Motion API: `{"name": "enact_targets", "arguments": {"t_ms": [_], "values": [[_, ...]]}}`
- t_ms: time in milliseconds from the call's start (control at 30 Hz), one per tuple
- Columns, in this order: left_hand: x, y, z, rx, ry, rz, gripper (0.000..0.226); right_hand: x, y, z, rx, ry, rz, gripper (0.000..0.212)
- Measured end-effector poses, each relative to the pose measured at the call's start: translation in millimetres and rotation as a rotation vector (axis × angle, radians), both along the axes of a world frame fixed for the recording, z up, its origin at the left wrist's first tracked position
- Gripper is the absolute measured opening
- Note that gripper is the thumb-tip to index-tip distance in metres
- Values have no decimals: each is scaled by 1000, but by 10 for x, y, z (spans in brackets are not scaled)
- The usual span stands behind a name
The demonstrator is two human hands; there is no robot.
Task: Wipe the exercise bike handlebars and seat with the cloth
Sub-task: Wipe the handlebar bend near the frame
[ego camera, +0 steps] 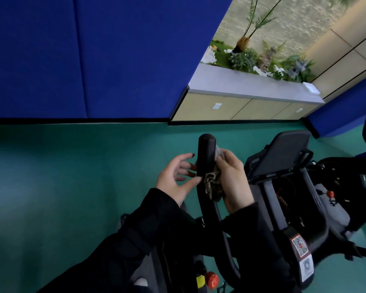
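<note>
Black and rounded at its top end, the handlebar (206, 157) rises between my two hands. My right hand (232, 178) is curled round the cloth (212, 182), a crumpled grey-beige wad. It presses the cloth against the right side of the bar, just below the bar's top. A fold of it shows above my fingers and the rest hangs bunched beside the bar under my palm.

My left hand (175, 176) is on the bar's other side with its fingers spread and relaxed, gripping nothing. The thumb tip is at the bar's left edge, but I cannot tell whether the other fingertips touch it. Both my sleeves (156, 225) are dark.

To the right of the bar a dark tilted panel (283, 153) sits on the bike's frame, and lower down the frame carries a square code sticker (300, 247). A red knob (211, 280) shows near the bottom edge. Around the bike lies a green floor (72, 187), which meets a blue wall (72, 60). A grey ledge (251, 83) with plants runs behind.
</note>
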State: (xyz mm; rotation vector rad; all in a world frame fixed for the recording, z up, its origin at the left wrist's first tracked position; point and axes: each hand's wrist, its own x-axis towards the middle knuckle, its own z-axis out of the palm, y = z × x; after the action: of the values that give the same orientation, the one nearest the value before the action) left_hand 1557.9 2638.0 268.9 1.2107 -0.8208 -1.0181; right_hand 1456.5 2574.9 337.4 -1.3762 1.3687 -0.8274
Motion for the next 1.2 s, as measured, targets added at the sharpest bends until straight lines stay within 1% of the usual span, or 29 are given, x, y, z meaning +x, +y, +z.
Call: {"name": "enact_targets", "arguments": {"t_ms": [100,200,267,333,433,500,567,633,700,800,900,967,1067,1133,1200], "values": [[-29,30,-18,-1,6,0,51,-20,38,-22,23,-26,10,25],[-42,18,-13,2,13,0,51,65,-30,25,-78,-8,-37,25],[-42,10,-1,-4,23,3,50,81,-14,37,-203,64,-51,22],[-57,4,-5,-9,32,3,47,31,67,29,-361,181,-51,21],[-101,-24,-43,27,53,43,37,-97,227,6,-592,320,-75,20],[-138,-43,-68,50,63,67,33,-164,288,8,-694,354,-71,17],[-172,-49,-84,52,84,88,33,-174,289,78,-799,349,-34,17],[-198,-48,-89,41,127,102,31,-137,238,183,-917,348,97,16],[-218,-47,-89,28,159,89,28,-94,159,282,-1028,384,316,14],[-261,-37,-84,15,191,97,26,-89,-45,441,-1164,540,639,10],[-331,-28,-91,7,222,152,28,-50,-244,654,-1243,659,968,15],[-370,-15,-99,-4,246,167,25,24,-295,764,-1223,713,1181,17],[-399,-3,-120,-19,280,183,24,180,-335,842,-1096,858,1457,9],[-421,-2,-136,-30,342,190,23,299,-361,887,-967,943,1568,12],[-438,-5,-153,-41,462,186,22,415,-369,908,-847,1028,1653,16]]}}
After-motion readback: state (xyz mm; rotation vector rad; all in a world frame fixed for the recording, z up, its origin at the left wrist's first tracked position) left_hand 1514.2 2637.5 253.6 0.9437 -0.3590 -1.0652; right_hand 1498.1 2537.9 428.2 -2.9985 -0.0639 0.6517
